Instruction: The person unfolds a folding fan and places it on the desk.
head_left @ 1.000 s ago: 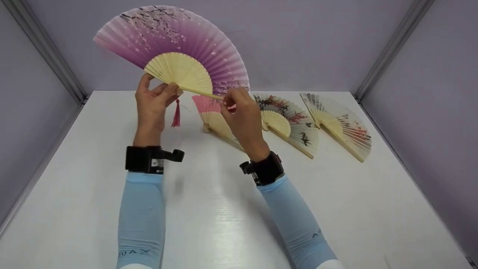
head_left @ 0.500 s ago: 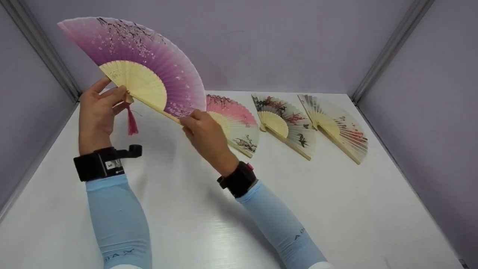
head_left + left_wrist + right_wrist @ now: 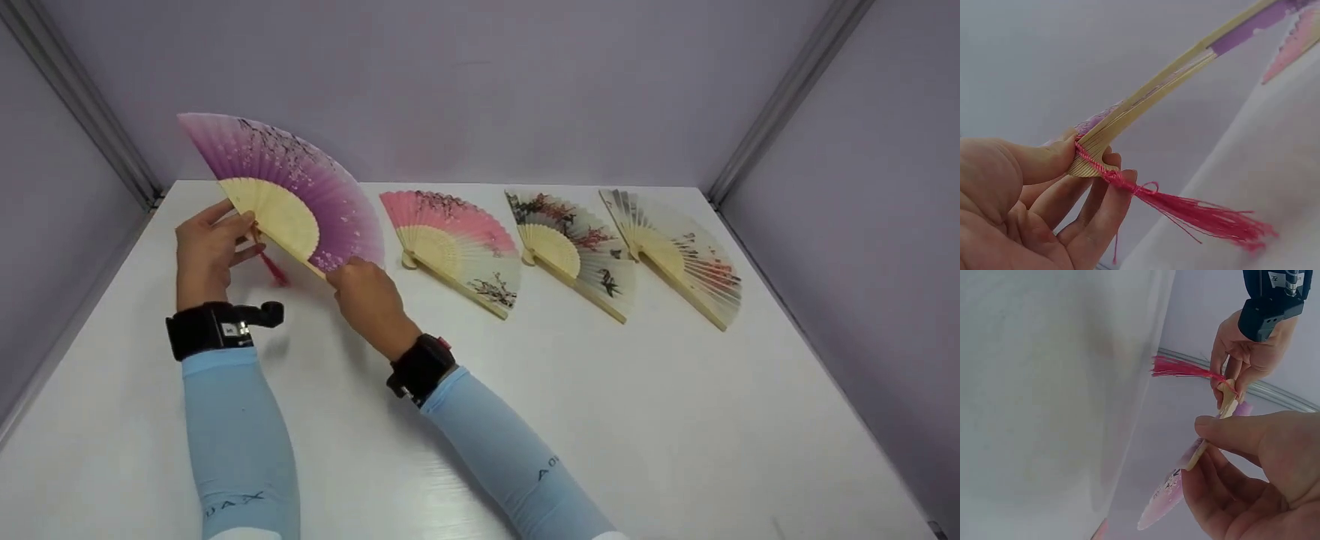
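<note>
Lowering the open purple fan (image 3: 300,187) toward the table's (image 3: 525,420) far-left corner, left hand (image 3: 204,251) pinching its pivot by the tassel (image 3: 271,268), right hand (image 3: 367,292) gripping the outer rib, probably needing next a flat set-down left of the pink fan (image 3: 457,244).

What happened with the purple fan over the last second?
Both hands carried the open purple fan leftward and down toward the table. The left hand still pinches its pivot end by the red tassel; the right hand still grips the outer rib. The three fans lying on the table have not moved.
</note>
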